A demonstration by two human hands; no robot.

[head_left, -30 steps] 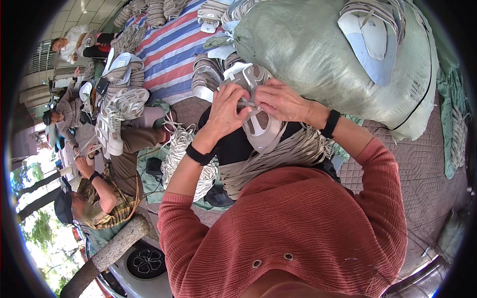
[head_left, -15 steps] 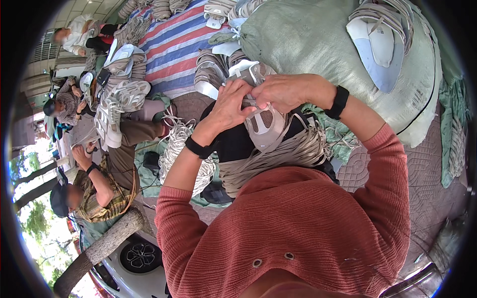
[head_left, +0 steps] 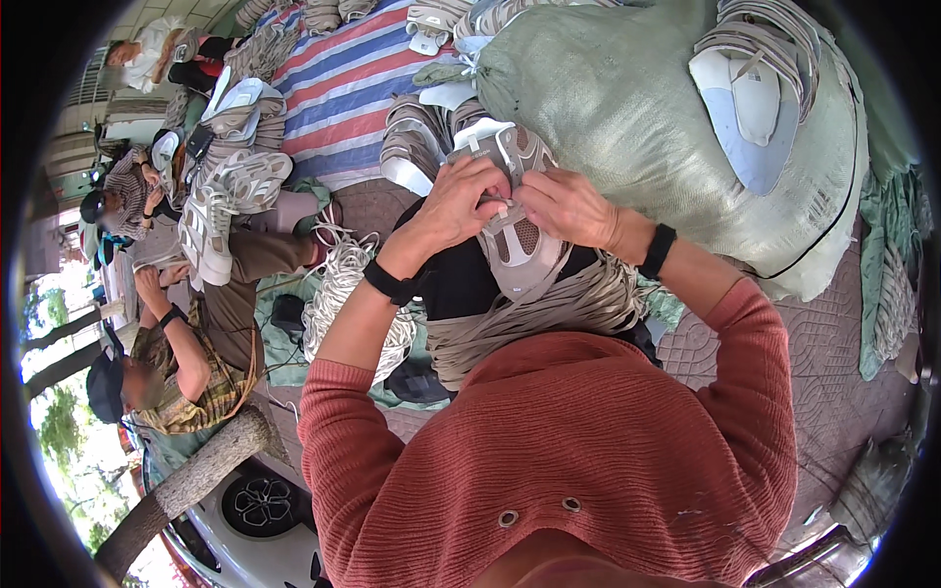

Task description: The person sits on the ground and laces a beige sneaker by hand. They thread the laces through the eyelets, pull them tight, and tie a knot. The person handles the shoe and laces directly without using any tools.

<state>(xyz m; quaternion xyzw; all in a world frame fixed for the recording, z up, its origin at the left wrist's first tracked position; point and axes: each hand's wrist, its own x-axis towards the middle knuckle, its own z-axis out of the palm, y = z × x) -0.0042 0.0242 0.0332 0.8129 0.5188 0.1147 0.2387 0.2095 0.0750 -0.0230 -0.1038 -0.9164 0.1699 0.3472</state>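
Note:
A beige and white shoe upper [head_left: 520, 257] with brown mesh lies over my lap, its toe toward me. My left hand [head_left: 456, 208] is closed at its left side, thumb and forefinger pinching near the lacing area. From the right, my right hand [head_left: 570, 208] meets it there with bent fingers pressed together. What lies between the right fingertips is too small to make out. Across my thighs, below the toe, stretches a thick bundle of taupe shoelaces [head_left: 490, 338].
A large pale green woven sack [head_left: 627, 108] stands ahead, bearing more shoe uppers [head_left: 753, 108]. White laces [head_left: 355, 299] are heaped left of my lap. Beyond lies a striped sheet [head_left: 338, 88]. Several people sit at left, the nearest person [head_left: 186, 363] beside stacked uppers [head_left: 221, 211] and a tree trunk [head_left: 196, 480].
My right hand has drawn down and slightly right, its wrist lower and its fingers more bent. The left hand stays almost in place at the shoe upper, which shows more of its far part.

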